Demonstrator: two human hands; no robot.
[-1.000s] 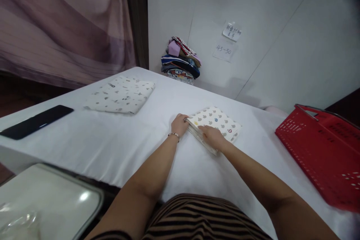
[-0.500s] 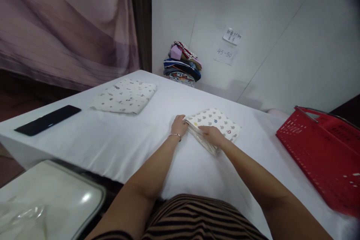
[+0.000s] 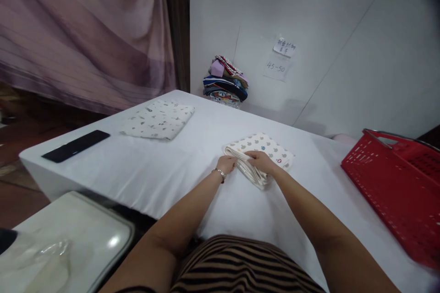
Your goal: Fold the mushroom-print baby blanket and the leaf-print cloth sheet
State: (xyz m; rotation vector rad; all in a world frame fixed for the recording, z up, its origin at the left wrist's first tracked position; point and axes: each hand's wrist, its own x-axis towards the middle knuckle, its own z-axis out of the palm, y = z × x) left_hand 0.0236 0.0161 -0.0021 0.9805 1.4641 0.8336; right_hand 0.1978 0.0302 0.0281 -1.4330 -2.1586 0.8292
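A folded white cloth [image 3: 268, 144] with small grey, blue and red prints lies on the white-covered table in front of me. Its layered edges face toward me. My left hand [image 3: 227, 164] is closed on the near left edge of the layers. My right hand [image 3: 259, 161] grips the same cloth farther right, with its fingers at the top layer and part of them hidden in the folds. Farther left lies a second flat piece of white printed cloth [image 3: 160, 120], touched by neither hand.
A red plastic basket [image 3: 392, 192] stands at the right. A black flat object [image 3: 76, 145] lies near the table's left edge. Folded clothes [image 3: 225, 82] are piled by the wall. A white stool-like surface [image 3: 92, 224] with clear plastic [image 3: 48, 261] is at lower left.
My left hand has moved from the cloth's left corner toward me and right along its edge. The layers at that edge now stand more apart. My right hand has hardly moved.
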